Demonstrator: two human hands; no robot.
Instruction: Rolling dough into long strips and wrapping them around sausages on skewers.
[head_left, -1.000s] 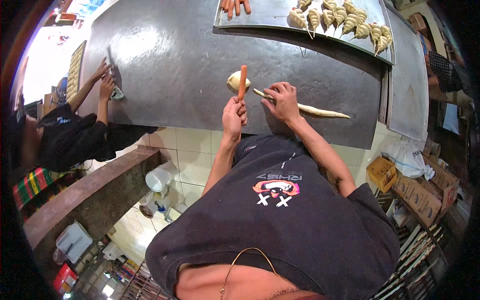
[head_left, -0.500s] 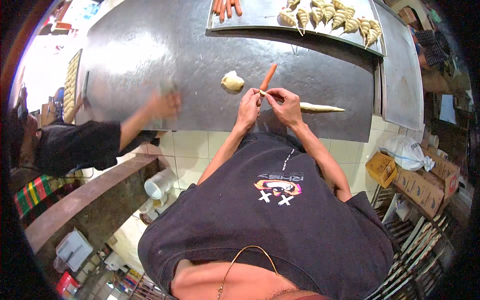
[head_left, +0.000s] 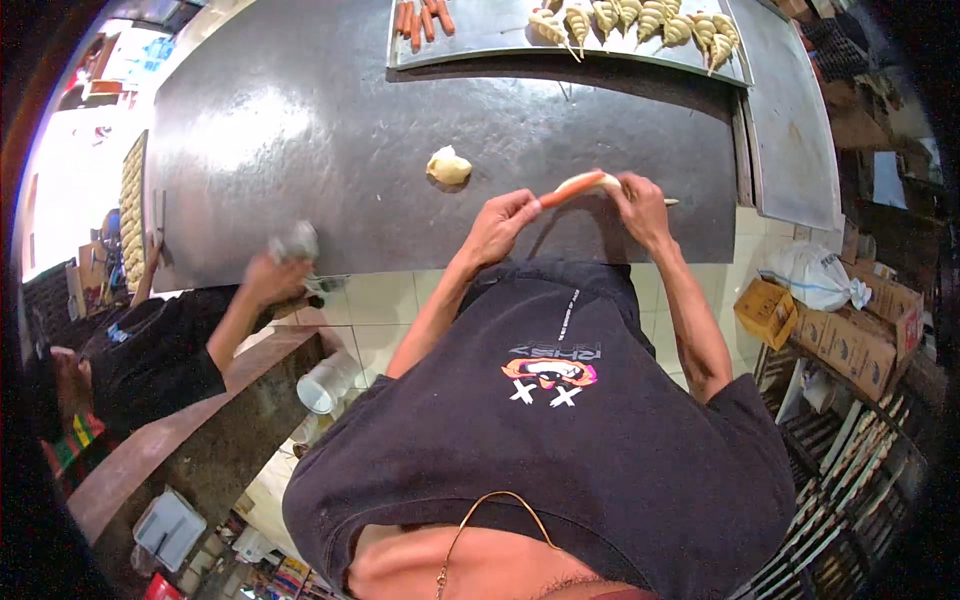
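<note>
the left hand (head_left: 500, 228) pinched one end of a smooth, slim orange sausage (head_left: 568, 193), held up over the dark, dull-sheened bench (head_left: 300, 150) near its front edge. the right hand (head_left: 642, 208) gripped a soft, pale dough strip (head_left: 609, 181) that lay against the sausage's other end. a lumpy, rounded dough ball (head_left: 449, 167) sat apart to the left, with broad open room beyond it. a metal tray (head_left: 490, 36) edged the far side with its straight rim.

Upper centre of the frame, a dough lump (head_left: 449, 166) lies on the desk (head_left: 330, 160), left of my sausage (head_left: 568, 193). A tray (head_left: 490, 36) sits behind both.
</note>
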